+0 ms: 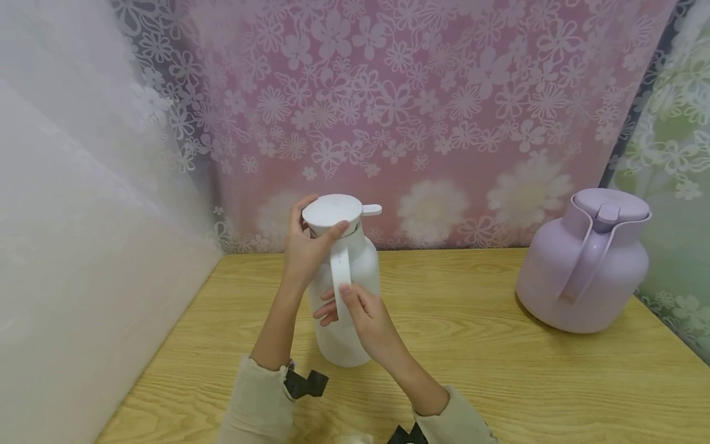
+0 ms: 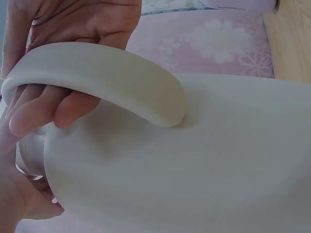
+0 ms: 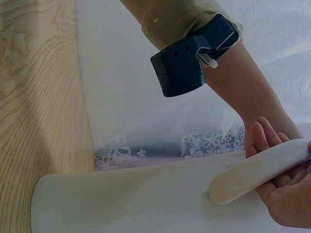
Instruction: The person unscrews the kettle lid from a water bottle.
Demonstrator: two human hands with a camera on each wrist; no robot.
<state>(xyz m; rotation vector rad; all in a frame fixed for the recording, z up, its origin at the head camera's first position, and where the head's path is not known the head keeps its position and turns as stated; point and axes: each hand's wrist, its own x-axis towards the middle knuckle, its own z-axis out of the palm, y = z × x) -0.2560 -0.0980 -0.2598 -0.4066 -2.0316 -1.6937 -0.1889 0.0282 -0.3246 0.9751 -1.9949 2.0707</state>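
A tall white vacuum jug [image 1: 349, 346] stands on the table, its handle [image 1: 340, 268] facing me. On top sits a round white lid [image 1: 333, 211], with a small tab [image 1: 371, 209] sticking out to the right. My left hand [image 1: 304, 256] grips the lid's rim, fingers round the far left side and thumb at the near right. Lower down, my right hand [image 1: 368, 320] holds the handle, fingers passed through the loop and thumb along it. In the left wrist view, the right hand's curled fingers [image 2: 36, 116] show beneath the handle.
A lilac jug [image 1: 582, 277] with a matching lid and handle stands on the right of the wood-grain table [image 1: 455, 345]. Flower-patterned pink sheeting [image 1: 388, 123] hangs behind, and a pale sheet [image 1: 83, 216] borders the left side. Dark camera mounts [image 3: 180, 68] sit at the cuffs.
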